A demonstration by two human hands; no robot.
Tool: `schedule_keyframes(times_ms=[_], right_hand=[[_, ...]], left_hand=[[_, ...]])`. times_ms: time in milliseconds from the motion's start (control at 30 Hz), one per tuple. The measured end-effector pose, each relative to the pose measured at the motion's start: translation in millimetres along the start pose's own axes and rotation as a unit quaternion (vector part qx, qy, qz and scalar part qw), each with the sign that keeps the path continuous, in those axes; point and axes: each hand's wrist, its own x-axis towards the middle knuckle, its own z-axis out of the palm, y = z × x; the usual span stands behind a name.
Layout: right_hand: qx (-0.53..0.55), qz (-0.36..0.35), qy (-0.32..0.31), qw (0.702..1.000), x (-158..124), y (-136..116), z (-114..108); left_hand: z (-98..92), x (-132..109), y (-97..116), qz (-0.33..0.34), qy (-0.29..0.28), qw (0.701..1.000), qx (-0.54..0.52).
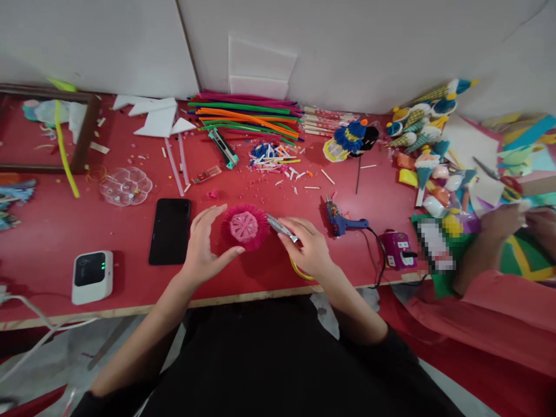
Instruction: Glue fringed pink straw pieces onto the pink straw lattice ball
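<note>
A round pink fringed craft piece lies on the red table in front of me. My left hand cups its left side, thumb touching its lower edge, fingers apart. My right hand is closed on a pair of scissors whose metal blades point left at the craft piece's right edge; a yellow handle loop shows under the hand.
A black phone and a white device lie to the left. A blue glue gun and purple plug box sit to the right. Coloured sticks, cut bits and a cutter lie behind. Another person's hands work at right.
</note>
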Motion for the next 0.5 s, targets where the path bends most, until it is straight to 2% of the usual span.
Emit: schedule_keyframes(times_ms=[133,167,233,333,500], right_hand=[[0.075,-0.11,-0.074,0.988,28,-4,24],[0.079,-0.126,-0.088,0.985,32,-4,31],[0.075,-0.129,-0.104,0.983,38,-2,44],[0.066,-0.101,-0.107,0.987,40,2,58],[0.059,-0.102,-0.1,0.988,36,5,63]], left_hand=[[10.1,7,-13,0.04,-0.054,0.995,-0.072],[13.2,9,-18,0.059,-0.053,0.993,-0.086],[18.0,14,-27,0.092,-0.05,0.99,-0.097],[21.4,19,-37,0.101,-0.058,0.989,-0.094],[26.0,21,-41,0.101,-0.077,0.988,-0.088]])
